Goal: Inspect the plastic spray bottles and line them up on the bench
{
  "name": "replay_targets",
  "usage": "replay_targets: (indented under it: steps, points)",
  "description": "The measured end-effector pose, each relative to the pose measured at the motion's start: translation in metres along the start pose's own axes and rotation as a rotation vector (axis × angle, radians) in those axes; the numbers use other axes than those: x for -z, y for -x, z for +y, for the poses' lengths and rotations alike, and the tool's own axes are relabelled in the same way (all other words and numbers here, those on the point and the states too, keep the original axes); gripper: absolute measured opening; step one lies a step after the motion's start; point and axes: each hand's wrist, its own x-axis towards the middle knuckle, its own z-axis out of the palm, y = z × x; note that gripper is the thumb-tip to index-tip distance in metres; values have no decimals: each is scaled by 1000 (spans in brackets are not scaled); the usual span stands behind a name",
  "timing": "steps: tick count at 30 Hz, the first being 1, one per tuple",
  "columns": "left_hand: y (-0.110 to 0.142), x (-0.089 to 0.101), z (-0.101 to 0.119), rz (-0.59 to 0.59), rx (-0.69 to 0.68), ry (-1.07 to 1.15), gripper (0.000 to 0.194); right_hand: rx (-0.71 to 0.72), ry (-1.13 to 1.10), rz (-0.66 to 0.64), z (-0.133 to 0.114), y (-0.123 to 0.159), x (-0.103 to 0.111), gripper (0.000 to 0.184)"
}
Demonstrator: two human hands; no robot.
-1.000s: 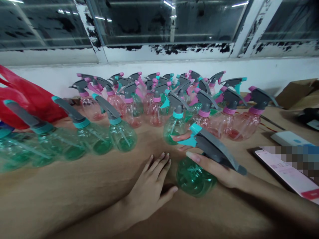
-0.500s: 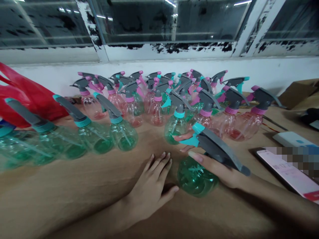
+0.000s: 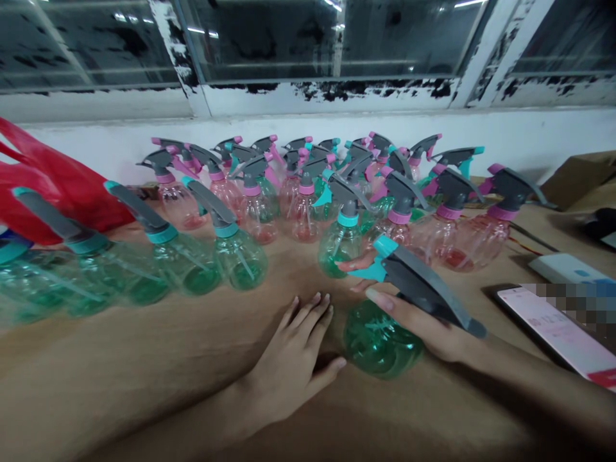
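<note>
My right hand [image 3: 423, 324] is wrapped round the neck of a green spray bottle [image 3: 380, 343], below its grey and turquoise trigger head. The bottle stands on the wooden table [image 3: 192, 372], and part of its neck is hidden by my fingers. Left of it, my left hand [image 3: 296, 359] lies palm down on the tabletop with its fingers stretched out, holding nothing. Just beyond the held bottle stands another green spray bottle [image 3: 339, 247]. A row of green spray bottles with turquoise collars, one of them a green bottle [image 3: 239, 260], runs off to the left.
Several pink and green spray bottles crowd the back, among them a pink bottle [image 3: 305, 215]. A red plastic bag [image 3: 72, 186] lies at the left. On the right are a phone [image 3: 553, 327], a white box [image 3: 563, 266] and a cardboard box [image 3: 584, 179].
Almost nothing differs. The whole view has shifted very slightly; both hands and the held spray bottle keep their places.
</note>
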Motion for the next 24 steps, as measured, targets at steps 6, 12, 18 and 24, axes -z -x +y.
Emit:
replay_targets:
  steps: [6, 12, 18, 24]
  points:
    - [1, -2, -1, 27, -3, 3, 64, -44, 100, 86, -1, 0, 1, 19]
    - [0, -1, -2, 29, -1, 4, 64, -18, 111, 126, 1, -2, 2, 26]
    - [1, -2, -1, 31, 8, -7, 64, -68, 28, 5, 2, -1, 4, 22]
    - [1, -3, -1, 37, 9, -5, 63, -51, 22, 21, 3, 0, 4, 24]
